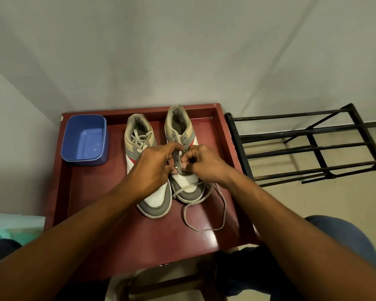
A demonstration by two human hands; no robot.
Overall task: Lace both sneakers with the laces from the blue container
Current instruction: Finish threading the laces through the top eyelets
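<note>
**Fingers:** R fingers (186, 159) pinched together on the tip end of the lace (188, 188), at the lowest eyelets of the right-hand sneaker (178, 124). L fingers (174, 147) are curled round that sneaker's grey eyelet strip, apparently steadying it. Exact contact under the L hand (154, 168) can't be told. R hand (206, 164) is just beside it at 3 o'clock, the two nearly touching.

**Progress:**
- Right-hand sneaker: upper eyelets bare. Most of the lace is loose, crossing the toe and looping on the counter (117, 235) toward 5 o'clock. Judged to be at first-eyelet threading only.
- Left-hand sneaker (154, 203): touches its mate at 9 o'clock. Crossed lacing shows near the tongue; the lower rows are hidden by the L hand, so completeness is unconfirmed.
- Blue container (84, 140): at 10 o'clock, well apart from the sneakers, no laces inside.
- Est. about half done. Left to do: nearly all of the right-hand sneaker.

**Surroundings:**
- Counter has a raised rim.
- Black metal rack (308, 146) stands at 3 o'clock, off the counter.
- A knee in blue cloth (345, 235) is at 5 o'clock.

**Obstructions:** none seen at the eyelets. The loose loop could snag on the toe when pulled through.
</note>
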